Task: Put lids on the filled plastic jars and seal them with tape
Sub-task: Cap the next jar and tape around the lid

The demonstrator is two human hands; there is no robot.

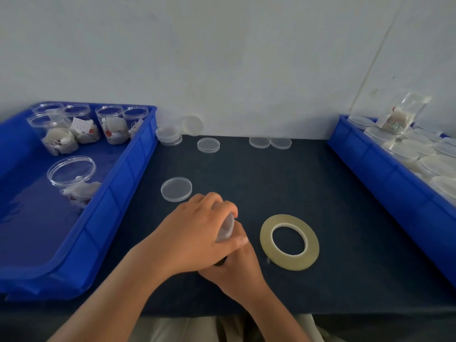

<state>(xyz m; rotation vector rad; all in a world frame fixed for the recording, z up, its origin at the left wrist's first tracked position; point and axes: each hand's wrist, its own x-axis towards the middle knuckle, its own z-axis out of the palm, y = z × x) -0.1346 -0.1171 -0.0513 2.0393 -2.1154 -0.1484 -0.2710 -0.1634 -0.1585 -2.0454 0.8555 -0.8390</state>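
Several filled jars (108,124) stand without lids in the blue left bin (118,193), so a good share of the task appears to be undone. Just right of that bin, loose lids (208,145) lie scattered on the dark worktop (320,193). There is a small stack near the wall, and one single lid (176,189) lies closest to the hands. At centre the left hand (195,233) is curled over a jar (225,228) that is tipped on its side just above the worktop. Its fingers are clamped round the body, so only one clear round end shows. The right hand (237,267) sits under and behind the left, touching it. The left hand covers the right hand's fingers, so I cannot tell whether they are apart or pinching something. From the sideways hold, this looks like the sealing step, with tape being worked round the lid seam. Just to the right of the hands the tape roll (266,239) lies flat, and no strand can be seen running from it to the jar. If the seam is closed, the next move calls for carrying the jar across to the right bin (382,174), where closed jars (419,154) are packed. If it is not closed, a fresh tape end must be picked from the roll, which needs one hand free.
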